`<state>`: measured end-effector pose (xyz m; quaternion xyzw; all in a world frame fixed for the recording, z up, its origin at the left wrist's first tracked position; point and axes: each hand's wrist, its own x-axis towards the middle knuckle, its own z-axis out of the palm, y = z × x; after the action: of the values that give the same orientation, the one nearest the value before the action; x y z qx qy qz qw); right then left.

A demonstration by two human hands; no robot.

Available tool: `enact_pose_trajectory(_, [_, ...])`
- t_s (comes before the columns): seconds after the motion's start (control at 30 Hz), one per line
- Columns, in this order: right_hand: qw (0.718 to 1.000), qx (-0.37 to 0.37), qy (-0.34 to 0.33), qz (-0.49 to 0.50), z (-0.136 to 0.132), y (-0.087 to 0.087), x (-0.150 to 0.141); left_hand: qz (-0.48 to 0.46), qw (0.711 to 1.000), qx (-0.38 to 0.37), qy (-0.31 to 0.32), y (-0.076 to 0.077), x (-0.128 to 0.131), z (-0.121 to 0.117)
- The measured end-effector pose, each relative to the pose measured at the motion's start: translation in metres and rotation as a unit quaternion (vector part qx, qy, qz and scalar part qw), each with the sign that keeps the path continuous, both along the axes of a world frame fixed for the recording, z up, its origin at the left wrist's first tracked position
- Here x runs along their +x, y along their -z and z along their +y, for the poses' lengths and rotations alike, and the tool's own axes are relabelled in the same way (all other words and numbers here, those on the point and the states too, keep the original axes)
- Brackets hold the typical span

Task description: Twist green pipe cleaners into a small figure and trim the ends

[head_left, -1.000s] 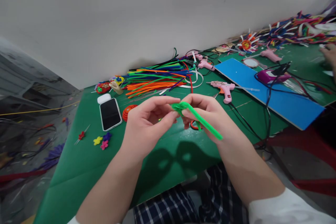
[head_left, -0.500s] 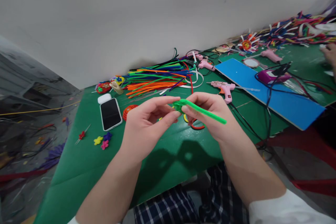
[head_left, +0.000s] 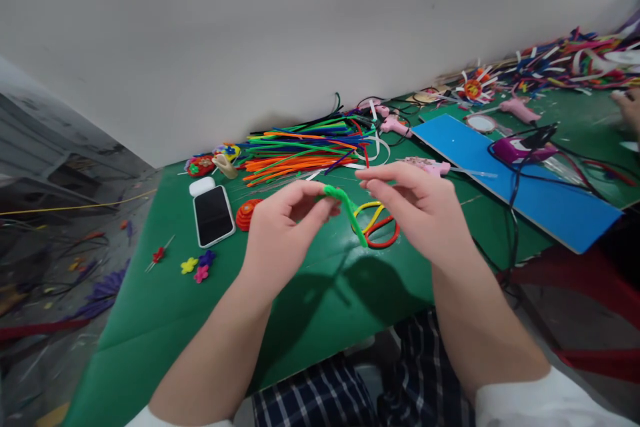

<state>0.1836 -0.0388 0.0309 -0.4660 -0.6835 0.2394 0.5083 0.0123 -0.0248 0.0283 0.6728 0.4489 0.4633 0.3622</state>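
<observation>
1. Because it looks like fuzzy pile over a thin wire, the green pipe cleaner [head_left: 356, 221] should handle as very light, soft outside and springy inside, bending easily and keeping its bend.
2. It is above the table, its bunched end at the left hand's fingertips and its free tail slanting down to the right, unsupported.
3. The pile probably grips skin well, so slipping seems unlikely; crushed fuzz or a wire tired by repeated bending is the likelier harm.
4. The left hand [head_left: 277, 237] pinches the bunched end between thumb and forefinger, a sound hold, since that steadies the shaped part.
5. The right hand [head_left: 425, 213] is near the tail with thumb and fingers parted, gripping nothing visible; mid-tail seems the best place for it, clear of a possibly sharp tip.
6. Beyond lie scissors with yellow and red handles [head_left: 384, 245], an orange coiled dome [head_left: 247, 215] and a pile of loose pipe cleaners [head_left: 295, 163], all on the green-covered table [head_left: 200, 340].
</observation>
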Motion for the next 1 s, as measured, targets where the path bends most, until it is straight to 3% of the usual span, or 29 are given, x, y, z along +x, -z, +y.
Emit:
enact_pose_trajectory(0.17, [0.997,0.047,-0.025,-0.059,0.0,0.001,-0.003,0.139,0.988,0.066,0.002,-0.002,0.002,-0.003])
enact_pose_trajectory(0.37, [0.995,0.051,-0.019,-0.089,0.003,0.007,-0.008,0.128,0.989,0.08,-0.008,-0.001,0.0,0.0])
enact_pose_trajectory(0.63, [0.98,0.086,0.014,-0.177,0.001,0.011,-0.013,0.239,0.953,0.187,-0.008,-0.002,0.0,0.0])
enact_pose_trajectory(1.0, [0.985,0.048,0.012,-0.162,0.002,0.014,-0.019,0.299,0.932,0.207,0.008,-0.002,-0.004,0.0])
